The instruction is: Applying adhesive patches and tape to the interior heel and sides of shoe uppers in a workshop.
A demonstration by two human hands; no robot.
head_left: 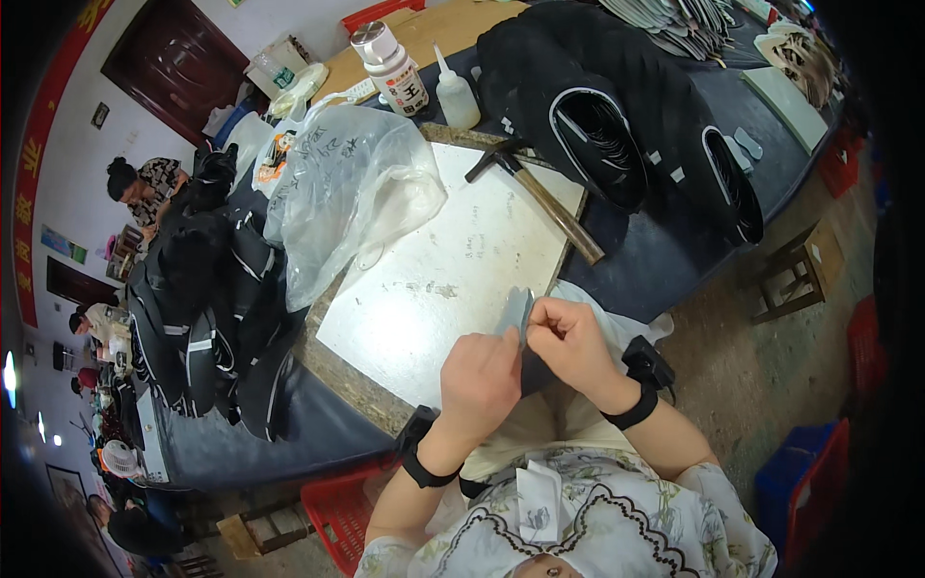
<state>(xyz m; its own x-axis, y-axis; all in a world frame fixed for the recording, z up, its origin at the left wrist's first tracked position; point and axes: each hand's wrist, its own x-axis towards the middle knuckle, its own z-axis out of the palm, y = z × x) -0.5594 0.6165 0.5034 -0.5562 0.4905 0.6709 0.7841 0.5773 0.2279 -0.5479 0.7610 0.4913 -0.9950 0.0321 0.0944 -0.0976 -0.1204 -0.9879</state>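
Over the near edge of the white board (405,318), my hands meet with fingers pinched on a small stack of thin grey flat pieces (515,306) with rounded ends. My left hand (482,380) grips it from the left and hides its lower part. My right hand (575,342) is curled closed at its right side, thumb and finger pressed together on its edge. Beyond them on the board lies a hammer (554,207) with a wooden handle and dark head. A clear plastic bag (332,193) covers the board's left side, its contents hard to make out.
Black shoe uppers are heaped at the left (207,299) and far right (578,106) of the dark table (665,279). A white capped bottle (390,72) and a nozzle bottle (457,96) stand at the back. A wooden stool (800,275) stands at right; people sit far left.
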